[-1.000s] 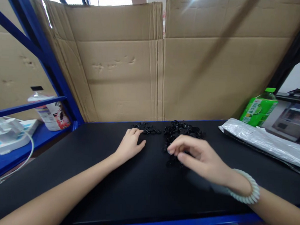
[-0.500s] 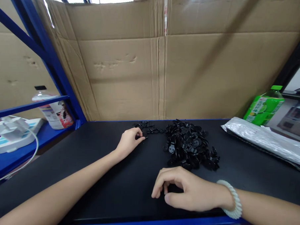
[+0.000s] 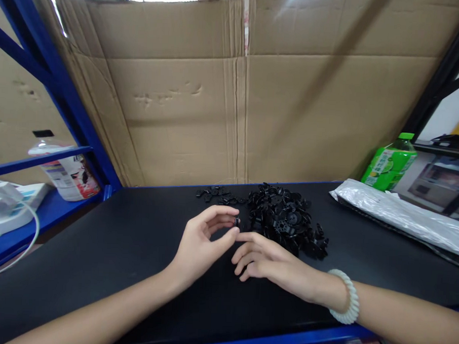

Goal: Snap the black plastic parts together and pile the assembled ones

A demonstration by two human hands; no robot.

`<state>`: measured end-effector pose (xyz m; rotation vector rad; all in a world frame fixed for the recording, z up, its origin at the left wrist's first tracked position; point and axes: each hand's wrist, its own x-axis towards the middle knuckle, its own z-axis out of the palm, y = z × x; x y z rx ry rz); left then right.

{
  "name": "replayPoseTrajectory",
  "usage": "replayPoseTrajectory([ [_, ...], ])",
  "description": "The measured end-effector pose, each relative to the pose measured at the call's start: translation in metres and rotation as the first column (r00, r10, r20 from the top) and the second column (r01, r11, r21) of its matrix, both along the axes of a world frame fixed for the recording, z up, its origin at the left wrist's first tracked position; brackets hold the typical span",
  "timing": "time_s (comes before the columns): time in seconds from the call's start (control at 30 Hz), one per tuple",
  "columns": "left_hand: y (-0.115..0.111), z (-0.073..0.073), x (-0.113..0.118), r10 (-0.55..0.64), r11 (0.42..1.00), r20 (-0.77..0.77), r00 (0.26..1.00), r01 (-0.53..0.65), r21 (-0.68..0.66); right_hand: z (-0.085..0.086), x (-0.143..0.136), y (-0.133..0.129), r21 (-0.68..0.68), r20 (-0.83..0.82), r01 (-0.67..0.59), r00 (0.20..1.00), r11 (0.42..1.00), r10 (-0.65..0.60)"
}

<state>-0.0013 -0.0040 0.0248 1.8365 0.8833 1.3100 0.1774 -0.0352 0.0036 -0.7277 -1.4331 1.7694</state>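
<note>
Between the thumb and fingertips of my left hand (image 3: 207,239) is a small black plastic part (image 3: 237,221), held above the table. My right hand (image 3: 271,262) is close beside it, its index finger reaching to the left thumb tip. The other right fingers are loosely curled with gaps between them, and nothing shows in them. A heap of black plastic parts (image 3: 288,217), some round with holes, lies behind my right hand. Farther left, at the table's back edge, is a smaller scatter of black pieces (image 3: 215,192).
The black table (image 3: 143,229) has a blue edge, with cardboard sheets (image 3: 179,114) upright behind it. A silvery plastic package (image 3: 398,210) and a green bottle (image 3: 389,164) are at the right. On a blue shelf at left are a labelled bottle (image 3: 71,178) and a power strip (image 3: 32,196).
My left hand has come back toward me from the small scatter, with a black part in its fingertips. My right hand has risen and moved forward to meet it, its index finger now extended.
</note>
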Motion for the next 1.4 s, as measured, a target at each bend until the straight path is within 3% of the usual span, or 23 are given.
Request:
replayPoseTrajectory([
  [0.1, -0.015, 0.001, 0.004, -0.077, 0.997, 0.006, 0.997, 0.077, 0.004, 0.003, 0.002, -0.001, -0.074, -0.144, 0.012, 0.989, 0.997, -0.023],
  [0.27, -0.029, -0.002, 0.011, -0.203, 0.979, -0.067, 0.977, 0.204, 0.006, 0.005, 0.005, 0.000, -0.045, -0.139, 0.015, 0.990, 0.999, -0.021],
  [0.47, -0.029, 0.000, 0.010, -0.208, 0.977, -0.060, 0.976, 0.204, -0.063, 0.005, 0.004, 0.000, 0.005, -0.134, -0.078, 0.988, 0.997, 0.078],
  [0.73, -0.029, 0.005, 0.005, -0.264, 0.954, -0.016, 0.964, 0.258, -0.151, 0.017, 0.008, -0.002, -0.064, -0.200, -0.263, 0.948, 0.963, 0.246],
  [0.93, -0.027, 0.004, 0.005, -0.259, 0.947, 0.041, 0.965, 0.262, -0.184, 0.019, 0.011, -0.001, -0.050, -0.207, -0.305, 0.935, 0.951, 0.289],
  [1.2, -0.029, 0.005, 0.009, -0.229, 0.970, -0.028, 0.973, 0.226, -0.085, 0.021, 0.006, 0.000, -0.033, -0.169, -0.277, 0.949, 0.960, 0.268],
  [1.4, -0.028, -0.004, 0.014, -0.210, 0.977, -0.040, 0.977, 0.209, -0.031, 0.013, 0.001, -0.003, 0.037, -0.035, -0.129, 0.991, 0.991, 0.130],
])
